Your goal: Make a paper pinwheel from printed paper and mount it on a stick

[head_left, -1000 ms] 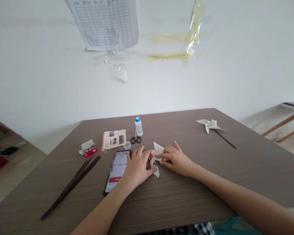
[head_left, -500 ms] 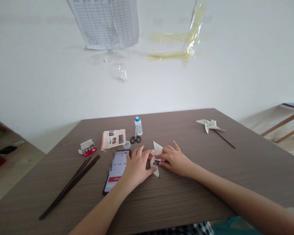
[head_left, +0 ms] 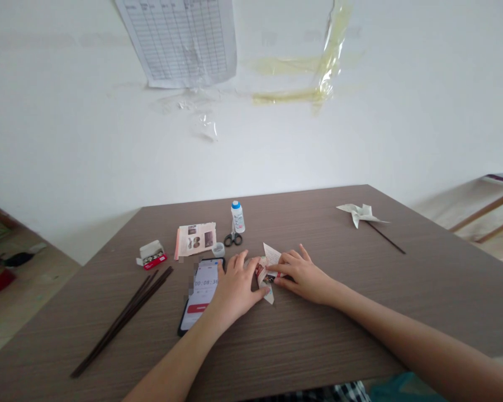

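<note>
A printed paper pinwheel (head_left: 271, 254) lies on the table between my hands, its white blade pointing away from me and another blade toward me. My left hand (head_left: 236, 286) holds its left side, thumb on the near blade and fingers curved over the paper. From the right, my right hand (head_left: 304, 277) presses its index finger and thumb at the middle of the pinwheel, other fingers raised. My fingers partly cover the folds. Beside my left hand is a phone (head_left: 203, 285) with a running timer, partly under my wrist.
Behind my hands stand a glue bottle (head_left: 238, 219), black-handled scissors (head_left: 233, 239), a small clear cup (head_left: 218, 249) and printed paper sheets (head_left: 196, 239). Leftward are a small red-and-white box (head_left: 152, 255) and dark sticks (head_left: 123, 321). A finished pinwheel on a stick (head_left: 362, 214) lies far right.
The view has shifted slightly, so everything on the table sits a little further right. Both hands keep nearly the same hold on the paper pinwheel.
</note>
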A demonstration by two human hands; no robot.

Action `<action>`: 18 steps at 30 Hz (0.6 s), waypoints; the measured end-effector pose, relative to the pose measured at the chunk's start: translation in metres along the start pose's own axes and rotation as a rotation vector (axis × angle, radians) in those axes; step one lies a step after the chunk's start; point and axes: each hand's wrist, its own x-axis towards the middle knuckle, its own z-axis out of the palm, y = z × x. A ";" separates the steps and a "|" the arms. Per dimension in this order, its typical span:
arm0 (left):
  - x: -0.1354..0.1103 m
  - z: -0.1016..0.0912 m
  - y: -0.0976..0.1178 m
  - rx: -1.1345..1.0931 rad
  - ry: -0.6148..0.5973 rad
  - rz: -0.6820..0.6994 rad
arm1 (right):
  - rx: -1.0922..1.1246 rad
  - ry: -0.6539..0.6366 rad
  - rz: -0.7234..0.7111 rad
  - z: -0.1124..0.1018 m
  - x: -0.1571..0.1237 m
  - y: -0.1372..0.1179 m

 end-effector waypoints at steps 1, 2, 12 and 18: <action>0.000 -0.001 0.001 0.002 -0.007 -0.006 | -0.010 -0.001 0.002 0.000 0.000 -0.001; -0.001 -0.002 0.001 0.003 -0.011 -0.009 | -0.022 -0.002 0.004 0.001 0.000 -0.002; -0.001 -0.002 0.000 -0.024 0.014 0.005 | -0.161 0.011 -0.006 0.004 0.002 -0.014; -0.001 0.000 -0.004 -0.020 0.018 0.019 | -0.168 0.033 -0.001 0.007 0.003 -0.011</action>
